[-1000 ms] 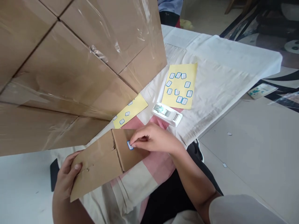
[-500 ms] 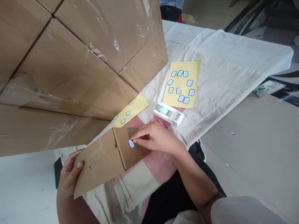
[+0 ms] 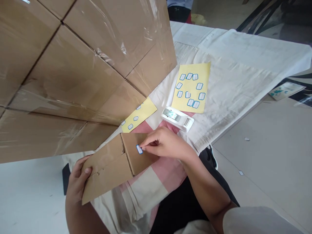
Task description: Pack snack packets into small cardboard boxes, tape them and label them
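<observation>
A brown cardboard box (image 3: 107, 169) lies tilted over my lap. My left hand (image 3: 79, 180) grips its left end, thumb on the top face and the other fingers partly hidden. With thumb and forefinger, my right hand (image 3: 163, 143) pinches the upper right edge of a small blue-edged white label (image 3: 139, 149) against the box's end panel. Beyond that hand lies a white handheld device (image 3: 177, 119) with a small window. Behind the device is a yellow sheet (image 3: 188, 87) bearing several similar labels. A second yellow sheet (image 3: 146, 112) with labels is partly covered by stacked cartons.
Large cartons (image 3: 73, 71) wrapped in clear film rise at the left. A white cloth (image 3: 234, 71) covers the table. On the floor at the right are a loose label (image 3: 241, 173) and a printed packet (image 3: 286, 90). Part of a person (image 3: 179, 9) shows at the far edge.
The whole scene has shifted slightly to the right in view. Both hands keep the same hold on the box and label.
</observation>
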`<move>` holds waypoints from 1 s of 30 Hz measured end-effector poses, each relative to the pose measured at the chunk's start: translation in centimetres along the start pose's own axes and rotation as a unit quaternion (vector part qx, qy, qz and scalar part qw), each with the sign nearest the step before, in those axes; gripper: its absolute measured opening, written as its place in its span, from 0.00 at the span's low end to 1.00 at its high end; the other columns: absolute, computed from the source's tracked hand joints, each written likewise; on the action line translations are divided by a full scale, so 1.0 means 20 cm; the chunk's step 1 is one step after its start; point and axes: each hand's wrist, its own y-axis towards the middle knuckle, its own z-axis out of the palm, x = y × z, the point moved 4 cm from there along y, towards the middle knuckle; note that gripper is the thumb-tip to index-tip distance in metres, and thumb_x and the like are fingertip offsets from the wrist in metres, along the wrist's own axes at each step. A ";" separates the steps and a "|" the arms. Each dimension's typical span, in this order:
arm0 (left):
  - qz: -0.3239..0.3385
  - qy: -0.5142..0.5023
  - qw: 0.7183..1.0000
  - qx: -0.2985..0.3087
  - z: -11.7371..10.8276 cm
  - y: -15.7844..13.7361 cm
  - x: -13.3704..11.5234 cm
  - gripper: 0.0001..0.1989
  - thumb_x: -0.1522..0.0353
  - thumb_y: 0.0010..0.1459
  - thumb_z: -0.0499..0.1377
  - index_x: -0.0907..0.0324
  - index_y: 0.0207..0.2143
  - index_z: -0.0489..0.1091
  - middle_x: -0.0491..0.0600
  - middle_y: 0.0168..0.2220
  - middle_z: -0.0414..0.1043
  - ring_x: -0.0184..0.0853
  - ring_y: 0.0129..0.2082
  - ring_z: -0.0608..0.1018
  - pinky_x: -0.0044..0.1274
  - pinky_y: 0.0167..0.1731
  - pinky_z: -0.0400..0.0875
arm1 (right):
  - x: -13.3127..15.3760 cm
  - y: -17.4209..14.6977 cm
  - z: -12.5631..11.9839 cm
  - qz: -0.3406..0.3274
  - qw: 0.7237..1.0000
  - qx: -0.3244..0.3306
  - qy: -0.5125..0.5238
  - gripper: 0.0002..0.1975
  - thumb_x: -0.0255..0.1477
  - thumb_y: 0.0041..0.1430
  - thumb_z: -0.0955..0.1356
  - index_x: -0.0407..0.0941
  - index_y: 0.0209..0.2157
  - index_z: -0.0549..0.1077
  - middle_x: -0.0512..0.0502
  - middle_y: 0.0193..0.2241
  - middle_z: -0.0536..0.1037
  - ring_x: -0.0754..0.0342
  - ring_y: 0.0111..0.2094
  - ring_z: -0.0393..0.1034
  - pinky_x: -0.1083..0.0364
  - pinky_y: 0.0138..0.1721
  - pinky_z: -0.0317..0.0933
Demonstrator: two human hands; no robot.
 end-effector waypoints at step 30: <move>-0.040 -0.094 0.995 -0.004 0.00 0.00 0.02 0.38 0.43 0.35 0.70 0.57 0.43 0.70 0.49 0.46 0.70 0.39 0.43 0.69 0.23 0.38 0.63 | 0.02 0.01 0.01 -0.027 0.999 -0.017 0.008 0.09 0.24 0.64 0.70 0.45 0.40 0.84 0.48 0.41 0.86 0.53 0.42 0.81 0.57 0.41 0.69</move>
